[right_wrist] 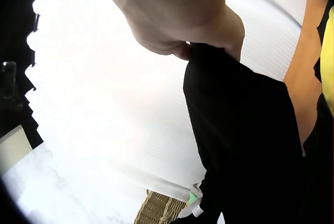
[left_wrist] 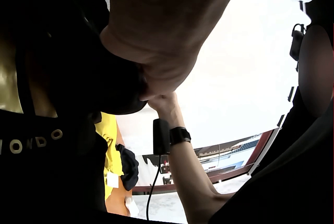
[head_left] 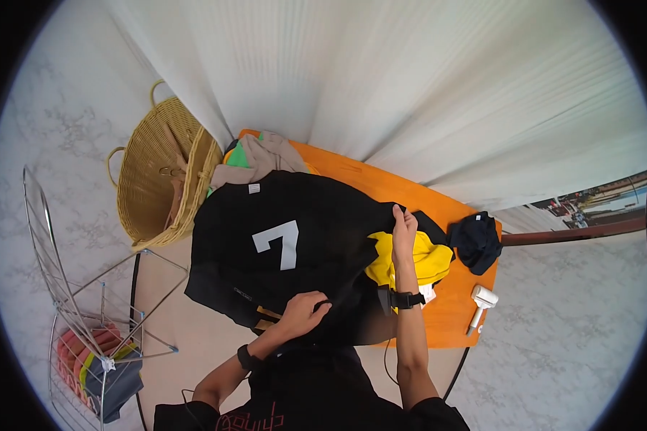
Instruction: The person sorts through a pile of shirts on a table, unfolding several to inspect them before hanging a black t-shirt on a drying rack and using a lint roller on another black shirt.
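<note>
A black garment (head_left: 226, 248) with a large white 7 is spread in front of the person, over the left part of the orange table. The left hand (head_left: 305, 314) grips its near edge, fingers curled round the cloth; in the left wrist view that hand (left_wrist: 156, 52) hides its own fingertips. Farther right, the right hand (head_left: 405, 233) pinches the garment's upper right corner. In the right wrist view the black cloth (right_wrist: 240, 114) hangs down from the right hand (right_wrist: 193, 31).
On the orange table (head_left: 453, 327) lie a yellow garment (head_left: 431, 260), a dark bundle (head_left: 476, 243), a white handheld device (head_left: 484, 297) and grey-green clothes (head_left: 269, 153). A wicker basket (head_left: 147, 179) holding hangers and a wire rack (head_left: 108, 363) stand at the left.
</note>
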`<state>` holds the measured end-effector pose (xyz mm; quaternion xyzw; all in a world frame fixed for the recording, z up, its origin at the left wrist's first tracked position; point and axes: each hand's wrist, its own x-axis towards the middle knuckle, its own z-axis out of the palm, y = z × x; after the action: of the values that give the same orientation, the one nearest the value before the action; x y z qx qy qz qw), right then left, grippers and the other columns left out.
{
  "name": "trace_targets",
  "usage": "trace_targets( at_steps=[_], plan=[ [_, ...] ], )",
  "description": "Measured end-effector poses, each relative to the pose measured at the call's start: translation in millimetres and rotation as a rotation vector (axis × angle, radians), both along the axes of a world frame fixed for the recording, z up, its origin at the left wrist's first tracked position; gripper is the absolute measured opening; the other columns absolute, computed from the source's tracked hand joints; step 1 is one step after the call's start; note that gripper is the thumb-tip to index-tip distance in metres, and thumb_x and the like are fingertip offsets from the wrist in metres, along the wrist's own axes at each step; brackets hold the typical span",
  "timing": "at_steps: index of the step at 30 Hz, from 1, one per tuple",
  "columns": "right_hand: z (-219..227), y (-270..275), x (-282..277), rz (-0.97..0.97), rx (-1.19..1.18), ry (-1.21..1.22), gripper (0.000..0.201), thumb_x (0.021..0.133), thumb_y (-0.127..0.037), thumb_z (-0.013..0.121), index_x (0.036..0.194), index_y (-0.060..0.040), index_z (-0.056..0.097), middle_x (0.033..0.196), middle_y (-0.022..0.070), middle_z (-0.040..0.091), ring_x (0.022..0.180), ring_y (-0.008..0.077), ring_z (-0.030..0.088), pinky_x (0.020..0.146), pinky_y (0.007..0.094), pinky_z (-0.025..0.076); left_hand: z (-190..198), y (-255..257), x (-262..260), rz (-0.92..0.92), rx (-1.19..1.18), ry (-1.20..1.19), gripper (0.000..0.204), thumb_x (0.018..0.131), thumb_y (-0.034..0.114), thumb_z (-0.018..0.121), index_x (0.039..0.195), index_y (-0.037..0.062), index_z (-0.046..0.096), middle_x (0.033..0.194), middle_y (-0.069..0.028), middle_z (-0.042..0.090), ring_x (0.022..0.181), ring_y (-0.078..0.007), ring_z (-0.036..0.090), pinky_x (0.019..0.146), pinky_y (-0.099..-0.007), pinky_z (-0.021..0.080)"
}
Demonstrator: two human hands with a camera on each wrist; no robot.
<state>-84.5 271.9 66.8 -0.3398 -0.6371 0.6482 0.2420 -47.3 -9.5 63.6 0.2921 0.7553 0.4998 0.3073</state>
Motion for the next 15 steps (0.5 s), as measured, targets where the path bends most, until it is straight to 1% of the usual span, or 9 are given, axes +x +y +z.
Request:
trace_targets(
  at_steps=[1, 2, 4, 8, 10, 11, 13, 14, 15],
  plan=[
    [-2, -5, -2, -0.006, 0.027, 0.013, 0.022, 0.099, -0.018, 0.054, 0.100, 0.0020, 0.064, 0.081, -0.0037, 0.059, 0.069, 0.0032, 0.045, 0.064, 0.0216, 0.036, 1, -5, 0, 0.020, -0.041, 0.018, 0.019, 0.088, 0.018, 0.061, 0.085, -0.0003, 0.064, 0.078, -0.0138, 0.061, 0.072, -0.0347, 0.062, 0.063, -0.0418, 0.047],
    [-3, -7, -1, 0.002, 0.032, 0.011, 0.022, 0.099, -0.018, 0.054, 0.100, 0.0020, 0.064, 0.081, -0.0037, 0.059, 0.069, 0.0032, 0.045, 0.064, 0.0216, 0.036, 0, -10, 0, 0.028, -0.036, 0.016, 0.019, 0.088, 0.018, 0.061, 0.085, -0.0003, 0.064, 0.078, -0.0138, 0.061, 0.072, -0.0347, 0.062, 0.063, -0.0418, 0.047],
    [-4, -10, 3, 0.031, 0.053, -0.158, 0.024, 0.099, -0.018, 0.053, 0.102, 0.0039, 0.063, 0.083, -0.0019, 0.060, 0.070, 0.0052, 0.046, 0.065, 0.0232, 0.039, -4, -19, -1, 0.090, -0.015, 0.065, 0.021, 0.088, 0.019, 0.062, 0.082, -0.0002, 0.063, 0.076, -0.0135, 0.060, 0.068, -0.0343, 0.061, 0.060, -0.0421, 0.046],
    [-4, -33, 11, 0.053, 0.134, -0.167, 0.028, 0.097, -0.020, 0.057, 0.106, 0.0057, 0.061, 0.077, 0.0021, 0.058, 0.067, 0.0067, 0.044, 0.062, 0.0235, 0.038, -12, -36, 0, 0.122, -0.011, 0.091, 0.021, 0.088, 0.020, 0.063, 0.083, -0.0006, 0.064, 0.076, -0.0132, 0.060, 0.064, -0.0330, 0.059, 0.058, -0.0411, 0.045],
    [-1, -48, 22, 0.137, 0.552, -0.278, 0.036, 0.093, -0.023, 0.062, 0.114, 0.0062, 0.057, 0.082, 0.0114, 0.063, 0.071, 0.0172, 0.056, 0.069, 0.0281, 0.044, -14, -42, 1, 0.148, 0.019, 0.042, 0.021, 0.087, 0.020, 0.064, 0.084, -0.0011, 0.064, 0.076, -0.0132, 0.060, 0.061, -0.0316, 0.058, 0.057, -0.0397, 0.044],
    [2, -59, 27, 0.175, 0.724, -0.297, 0.049, 0.086, -0.024, 0.070, 0.124, 0.0037, 0.053, 0.105, 0.0216, 0.065, 0.097, 0.0306, 0.063, 0.086, 0.0355, 0.048, -15, -43, 1, 0.146, 0.021, 0.041, 0.021, 0.087, 0.020, 0.064, 0.084, -0.0011, 0.064, 0.076, -0.0132, 0.060, 0.061, -0.0316, 0.058, 0.057, -0.0397, 0.044],
    [17, -92, 43, 0.280, 0.773, -0.235, 0.058, 0.081, -0.019, 0.074, 0.130, 0.0026, 0.051, 0.131, 0.0206, 0.057, 0.122, 0.0319, 0.054, 0.104, 0.0376, 0.040, -16, -43, -1, 0.142, 0.055, 0.016, 0.019, 0.087, 0.016, 0.065, 0.086, -0.0021, 0.065, 0.075, -0.0139, 0.060, 0.061, -0.0301, 0.059, 0.057, -0.0376, 0.043],
    [17, -104, 53, 0.453, 0.621, -0.175, 0.066, 0.078, -0.018, 0.077, 0.134, 0.0015, 0.049, 0.138, 0.0200, 0.051, 0.131, 0.0317, 0.046, 0.109, 0.0380, 0.035, -14, -42, -3, 0.132, 0.059, 0.015, 0.019, 0.087, 0.016, 0.065, 0.086, -0.0021, 0.065, 0.075, -0.0139, 0.060, 0.061, -0.0301, 0.059, 0.057, -0.0376, 0.043],
    [26, -118, 64, 0.655, 0.491, -0.228, 0.069, 0.076, -0.021, 0.080, 0.134, 0.0001, 0.049, 0.137, 0.0194, 0.052, 0.133, 0.0318, 0.045, 0.110, 0.0387, 0.035, -12, -41, -6, 0.138, 0.097, -0.011, 0.017, 0.086, 0.015, 0.066, 0.087, -0.0025, 0.065, 0.075, -0.0142, 0.061, 0.062, -0.0296, 0.060, 0.057, -0.0366, 0.044]
  ],
)
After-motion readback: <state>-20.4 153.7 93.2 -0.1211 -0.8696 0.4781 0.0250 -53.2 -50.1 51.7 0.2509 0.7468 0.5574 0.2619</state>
